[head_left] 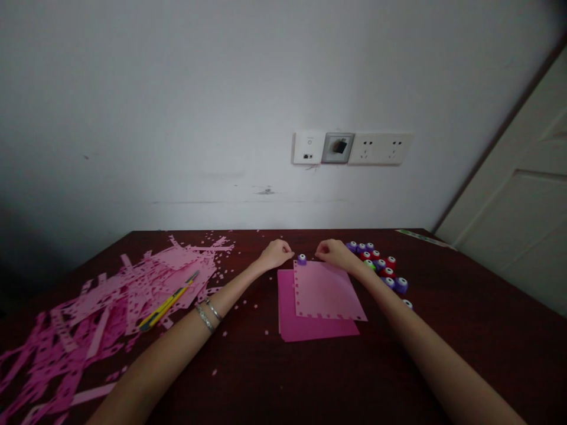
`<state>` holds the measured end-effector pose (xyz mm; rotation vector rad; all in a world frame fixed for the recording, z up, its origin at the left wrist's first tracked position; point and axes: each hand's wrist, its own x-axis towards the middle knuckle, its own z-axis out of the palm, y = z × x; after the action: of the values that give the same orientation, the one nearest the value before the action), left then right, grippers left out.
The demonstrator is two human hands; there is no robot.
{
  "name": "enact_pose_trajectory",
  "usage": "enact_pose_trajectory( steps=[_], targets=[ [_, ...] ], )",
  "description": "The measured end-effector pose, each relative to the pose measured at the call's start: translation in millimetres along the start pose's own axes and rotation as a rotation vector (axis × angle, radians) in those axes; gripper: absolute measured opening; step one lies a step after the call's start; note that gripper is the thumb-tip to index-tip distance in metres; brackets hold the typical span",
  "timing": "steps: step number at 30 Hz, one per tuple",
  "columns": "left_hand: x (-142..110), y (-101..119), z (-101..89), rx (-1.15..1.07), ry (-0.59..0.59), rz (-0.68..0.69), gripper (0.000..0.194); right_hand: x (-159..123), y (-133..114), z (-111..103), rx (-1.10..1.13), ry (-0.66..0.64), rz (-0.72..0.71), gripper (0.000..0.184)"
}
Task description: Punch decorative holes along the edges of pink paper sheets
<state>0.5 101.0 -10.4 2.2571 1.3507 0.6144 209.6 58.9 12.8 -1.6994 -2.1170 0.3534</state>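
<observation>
A small purple paper punch (302, 259) sits at the far left corner of a light pink sheet (328, 291) whose edges carry punched notches. That sheet lies on a darker pink sheet (310, 327). My left hand (275, 254) rests just left of the punch, fingers curled in. My right hand (333, 252) is just right of the punch, fingers curled too. Neither hand visibly touches the punch, and whether either holds anything I cannot see.
Several purple, red and green punches (378, 265) cluster right of my right hand. A heap of pink paper scraps (110, 307) with a yellow utility knife (168, 303) covers the left of the dark table (465, 330). Wall sockets (352, 147) are behind.
</observation>
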Motion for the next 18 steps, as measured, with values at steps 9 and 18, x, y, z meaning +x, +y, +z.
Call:
enact_pose_trajectory(
  steps=[9, 18],
  targets=[
    [-8.3, 24.2, -18.5, -0.298, -0.168, -0.112, 0.027, -0.8, -21.2, 8.8, 0.652, -0.172, 0.24, 0.029],
    [7.2, 22.5, -11.8, -0.525, -0.422, -0.297, 0.024, -0.3, -19.3, 25.8, 0.89, -0.314, 0.37, 0.03]
  ],
)
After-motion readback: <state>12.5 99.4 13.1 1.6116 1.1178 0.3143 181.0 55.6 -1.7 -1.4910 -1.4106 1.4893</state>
